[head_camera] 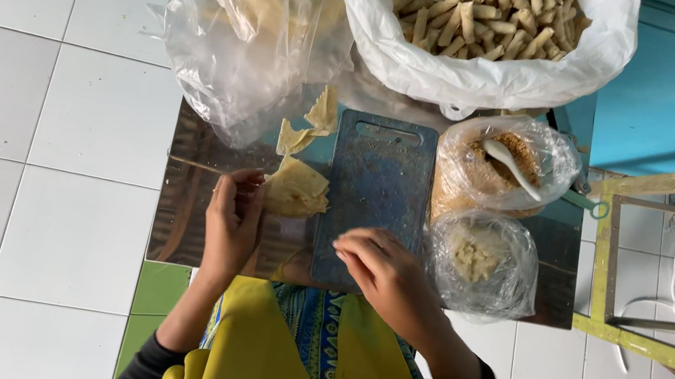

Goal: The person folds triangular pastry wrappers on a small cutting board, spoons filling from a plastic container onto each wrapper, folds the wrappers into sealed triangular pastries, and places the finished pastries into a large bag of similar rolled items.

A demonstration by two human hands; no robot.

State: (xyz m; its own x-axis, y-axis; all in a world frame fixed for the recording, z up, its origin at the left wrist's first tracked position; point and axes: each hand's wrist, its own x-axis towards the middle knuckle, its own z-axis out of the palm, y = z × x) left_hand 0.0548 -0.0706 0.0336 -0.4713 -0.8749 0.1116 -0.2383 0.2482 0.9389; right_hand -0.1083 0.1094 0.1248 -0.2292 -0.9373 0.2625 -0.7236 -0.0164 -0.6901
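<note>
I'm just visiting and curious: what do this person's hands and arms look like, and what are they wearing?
Both hands are bare: the left hand and the right hand show no gloves, and I can make out no rings or watch. Each forearm ends in a dark, close-fitting sleeve cuff. Over the body hangs a yellow garment, with a blue patterned cloth beneath.

Left hand (233, 216) pinching a thin wrapper sheet (297, 189), right hand (383, 272) resting on blue cutting board (380, 179)

Black sleeves, yellow garment over blue patterned cloth (possibly scarf); bare hands.
</note>
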